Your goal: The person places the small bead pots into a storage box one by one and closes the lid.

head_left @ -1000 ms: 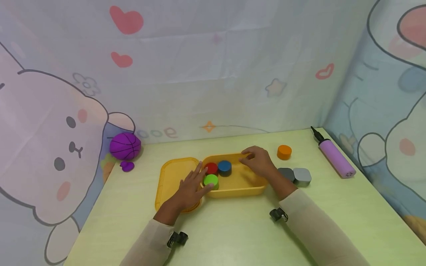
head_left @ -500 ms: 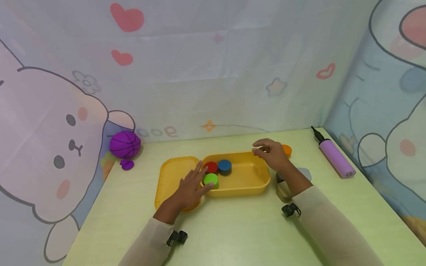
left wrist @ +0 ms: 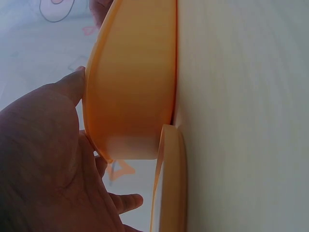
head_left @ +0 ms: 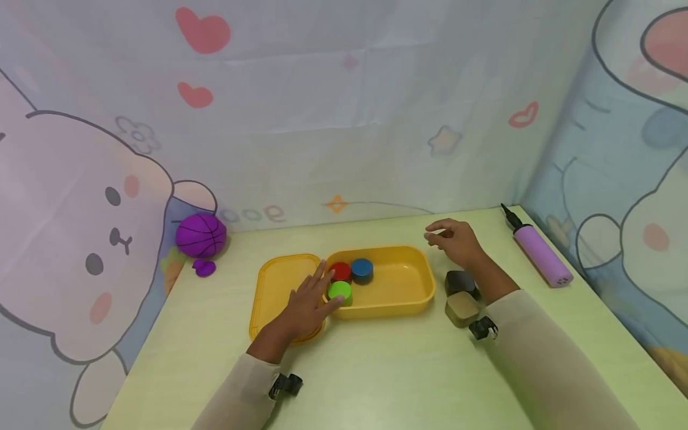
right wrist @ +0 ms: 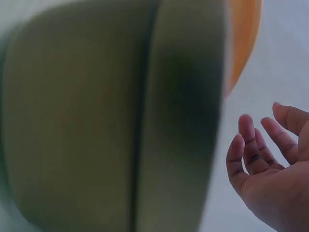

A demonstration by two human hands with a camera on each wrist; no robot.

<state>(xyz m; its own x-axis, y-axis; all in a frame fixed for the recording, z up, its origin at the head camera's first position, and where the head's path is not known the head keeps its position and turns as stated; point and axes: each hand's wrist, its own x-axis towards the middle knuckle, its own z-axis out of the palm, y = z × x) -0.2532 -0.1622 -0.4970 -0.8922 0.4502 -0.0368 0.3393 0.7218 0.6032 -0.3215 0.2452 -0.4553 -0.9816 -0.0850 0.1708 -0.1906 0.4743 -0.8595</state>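
Note:
A yellow plastic box (head_left: 400,280) stands on the table, with a red round block (head_left: 341,272), a blue round block (head_left: 362,270) and a green round block (head_left: 340,292) at its left end. Spread over that end is my left hand (head_left: 303,307); in the left wrist view its thumb and fingers touch the rim of the box (left wrist: 130,87). My right hand (head_left: 457,243) hovers beyond the box's far right corner, fingers loosely bent, holding nothing. Under its forearm sit a dark grey block (head_left: 459,282) and an olive block (head_left: 462,308), the olive one large in the right wrist view.
Left of the box lies its yellow lid (head_left: 276,286), partly under my left hand. A purple ball (head_left: 201,235) and a small purple duck (head_left: 204,267) are at the back left. At the right lies a purple hand pump (head_left: 543,257). A printed cloth hangs behind.
My right hand has moved right, out from over the box, and now covers the orange round block; its forearm hides the light grey block. The olive block has come into sight. My left hand stays put.

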